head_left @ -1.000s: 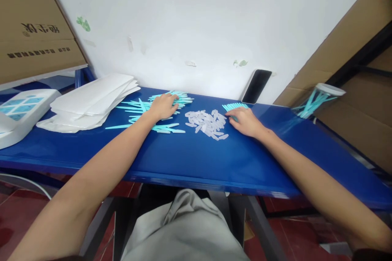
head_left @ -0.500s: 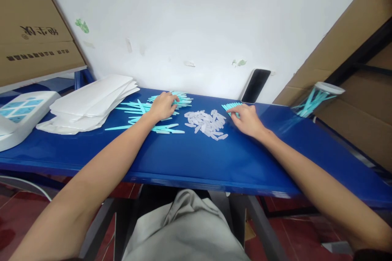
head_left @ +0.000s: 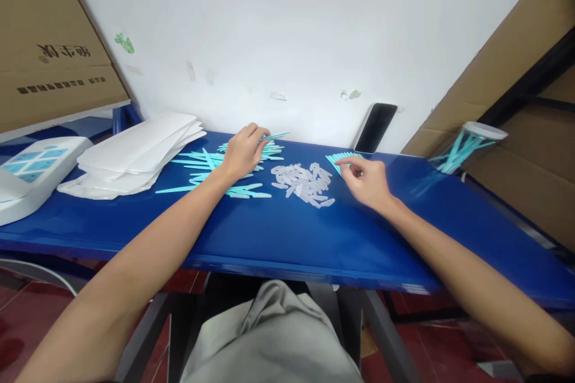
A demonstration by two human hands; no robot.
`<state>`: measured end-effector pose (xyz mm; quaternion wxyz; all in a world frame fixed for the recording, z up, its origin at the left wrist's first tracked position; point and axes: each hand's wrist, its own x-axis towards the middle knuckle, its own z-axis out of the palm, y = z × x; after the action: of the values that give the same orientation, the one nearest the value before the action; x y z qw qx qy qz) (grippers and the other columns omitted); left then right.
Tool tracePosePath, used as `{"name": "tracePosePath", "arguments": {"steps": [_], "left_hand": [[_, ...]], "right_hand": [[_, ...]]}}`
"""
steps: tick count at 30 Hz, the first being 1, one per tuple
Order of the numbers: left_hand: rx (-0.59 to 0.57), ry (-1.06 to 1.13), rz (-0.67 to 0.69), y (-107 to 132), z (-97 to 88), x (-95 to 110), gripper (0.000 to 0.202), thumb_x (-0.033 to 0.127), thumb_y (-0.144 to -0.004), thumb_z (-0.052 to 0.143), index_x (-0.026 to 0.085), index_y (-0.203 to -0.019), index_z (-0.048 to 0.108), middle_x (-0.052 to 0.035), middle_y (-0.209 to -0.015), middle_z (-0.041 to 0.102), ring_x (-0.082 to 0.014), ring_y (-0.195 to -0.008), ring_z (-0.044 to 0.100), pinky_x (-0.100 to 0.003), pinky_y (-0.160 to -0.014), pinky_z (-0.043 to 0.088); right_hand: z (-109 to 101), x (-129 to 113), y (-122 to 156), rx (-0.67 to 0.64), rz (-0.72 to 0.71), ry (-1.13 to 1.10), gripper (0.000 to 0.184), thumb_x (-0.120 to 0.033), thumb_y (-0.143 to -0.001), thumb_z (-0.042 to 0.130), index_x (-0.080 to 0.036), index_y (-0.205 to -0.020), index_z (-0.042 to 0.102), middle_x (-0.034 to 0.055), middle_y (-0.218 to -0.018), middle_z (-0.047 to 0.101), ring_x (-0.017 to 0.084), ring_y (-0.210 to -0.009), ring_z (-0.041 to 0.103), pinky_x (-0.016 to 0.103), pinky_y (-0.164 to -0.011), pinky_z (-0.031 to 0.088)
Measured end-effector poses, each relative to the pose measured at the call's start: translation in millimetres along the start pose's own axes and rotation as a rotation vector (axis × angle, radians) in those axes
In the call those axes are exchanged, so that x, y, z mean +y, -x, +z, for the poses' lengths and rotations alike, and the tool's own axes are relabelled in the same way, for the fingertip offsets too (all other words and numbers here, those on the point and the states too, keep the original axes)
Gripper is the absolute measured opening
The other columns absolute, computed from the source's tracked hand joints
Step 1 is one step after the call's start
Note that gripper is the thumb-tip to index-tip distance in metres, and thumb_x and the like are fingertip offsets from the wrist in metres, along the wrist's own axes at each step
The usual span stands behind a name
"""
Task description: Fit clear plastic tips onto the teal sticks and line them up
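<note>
My left hand [head_left: 245,149] pinches a thin turquoise stick, which looks like an eyebrow razor [head_left: 279,135], with its end pointing right. Beneath and around that hand lies a loose pile of similar turquoise razors [head_left: 209,158], partly hidden by my hand and wrist. My right hand [head_left: 366,179] is at the near side of a neat row of turquoise razors [head_left: 333,159], thumb and index finger bent together; whether anything is between them is hidden. Between both hands sits a heap of small translucent whitish blade caps [head_left: 305,184].
White paper-like bags [head_left: 139,143] are stacked at left, beside a white device [head_left: 49,173] with blue panels. A phone [head_left: 376,127] leans against the wall. A clear tub [head_left: 465,146] with turquoise sticks stands at right. Cardboard [head_left: 54,24] rises at left; the blue table [head_left: 269,233] has a front edge near me.
My left hand has lifted slightly from the loose pile, a turquoise razor now showing in its fingers. My right hand has drawn back a little, its thumb moving away from the row.
</note>
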<state>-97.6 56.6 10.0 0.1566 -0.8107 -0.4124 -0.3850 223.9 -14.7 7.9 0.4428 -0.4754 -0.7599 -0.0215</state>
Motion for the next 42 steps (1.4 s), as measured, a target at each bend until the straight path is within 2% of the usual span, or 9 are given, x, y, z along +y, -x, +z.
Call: {"name": "tracePosePath", "arguments": {"steps": [7,12,16,19,21,27,35,38,42], "left_hand": [[0.321,0.085,0.426,-5.8,-10.4,60.6,0.014,0.019,-0.106,0.046,0.02,-0.114,0.058,-0.0094,-0.104,0.065,-0.0197,-0.093,0.062,-0.032,-0.078,0.052],[0.393,0.187,0.731,3.0,-8.4,104.7,0.017,0.021,-0.107,0.041,0.023,-0.118,0.053,-0.0061,-0.102,0.068,-0.0169,-0.086,0.063,-0.03,-0.075,0.051],[0.342,0.469,0.499,11.7,-4.5,131.0,0.015,0.022,-0.108,0.037,0.023,-0.116,0.05,-0.009,-0.108,0.065,-0.0198,-0.097,0.061,-0.036,-0.084,0.052],[0.306,0.691,0.133,12.0,-2.4,141.1,0.012,0.025,-0.109,0.038,0.022,-0.109,0.05,-0.009,-0.105,0.059,-0.0209,-0.1,0.057,-0.039,-0.09,0.051],[0.26,0.773,0.033,9.4,-1.9,141.2,0.011,0.03,-0.108,0.045,0.022,-0.105,0.051,-0.0078,-0.104,0.055,-0.0206,-0.102,0.055,-0.039,-0.093,0.05],[0.063,0.952,0.029,-0.5,-6.0,128.0,0.019,0.038,-0.103,0.057,0.021,-0.094,0.054,-0.0088,-0.115,0.055,-0.0206,-0.108,0.056,-0.036,-0.09,0.052],[-0.067,0.747,0.079,5.4,-11.0,108.0,0.024,0.028,-0.102,0.046,0.019,-0.082,0.054,0.0006,-0.07,0.056,-0.0149,-0.063,0.048,-0.034,-0.072,0.043],[-0.049,0.564,0.17,7.9,-12.0,100.1,0.024,0.025,-0.101,0.042,0.02,-0.08,0.053,-0.0011,-0.071,0.058,-0.0159,-0.062,0.047,-0.035,-0.072,0.042],[-0.051,0.623,0.223,8.9,-11.2,92.1,0.02,0.03,-0.104,0.041,0.02,-0.095,0.056,0.0013,-0.073,0.057,-0.0131,-0.055,0.048,-0.029,-0.058,0.039]], "right_hand": [[-1.9,-11.0,1.0,-0.035,-0.276,-0.068,0.029,-0.029,-0.096,0.057,-0.021,-0.118,0.075,0.0075,-0.095,0.075,0.022,-0.079,0.069,0.037,-0.076,0.056],[-7.8,-30.9,4.7,-0.093,-0.358,-0.193,0.051,-0.041,-0.099,0.061,-0.024,-0.147,0.054,0.0147,-0.135,0.068,0.029,-0.112,0.069,0.046,-0.095,0.057],[-6.9,-50.8,12.9,-0.198,-0.345,-0.273,0.05,-0.043,-0.102,0.057,-0.024,-0.148,0.052,0.0141,-0.143,0.064,0.031,-0.127,0.063,0.047,-0.103,0.053],[-0.6,-58.6,15.4,-0.195,-0.267,-0.312,0.035,-0.04,-0.104,0.056,-0.021,-0.133,0.059,0.0111,-0.122,0.073,0.027,-0.107,0.07,0.041,-0.09,0.057],[4.1,-60.0,14.4,-0.182,-0.214,-0.349,0.024,-0.041,-0.104,0.056,-0.021,-0.116,0.063,0.0066,-0.102,0.073,0.023,-0.088,0.068,0.036,-0.079,0.055],[7.2,-59.5,11.6,-0.039,-0.174,-0.358,0.03,-0.044,-0.104,0.056,-0.023,-0.082,0.05,0.0002,-0.078,0.056,0.017,-0.071,0.052,0.031,-0.067,0.045],[1.5,-51.5,15.8,-0.315,-0.096,-0.331,0.024,-0.041,-0.11,0.04,-0.024,-0.097,0.05,-0.0032,-0.07,0.054,0.015,-0.058,0.047,0.029,-0.058,0.037],[0.5,-47.2,15.3,-0.328,-0.11,-0.266,0.025,-0.043,-0.11,0.038,-0.024,-0.097,0.05,-0.0028,-0.072,0.053,0.015,-0.059,0.047,0.029,-0.059,0.036],[-1.7,-46.2,14.5,-0.346,-0.155,-0.251,0.032,-0.045,-0.111,0.033,-0.023,-0.1,0.054,0.0002,-0.079,0.058,0.017,-0.065,0.052,0.03,-0.063,0.038]]}}
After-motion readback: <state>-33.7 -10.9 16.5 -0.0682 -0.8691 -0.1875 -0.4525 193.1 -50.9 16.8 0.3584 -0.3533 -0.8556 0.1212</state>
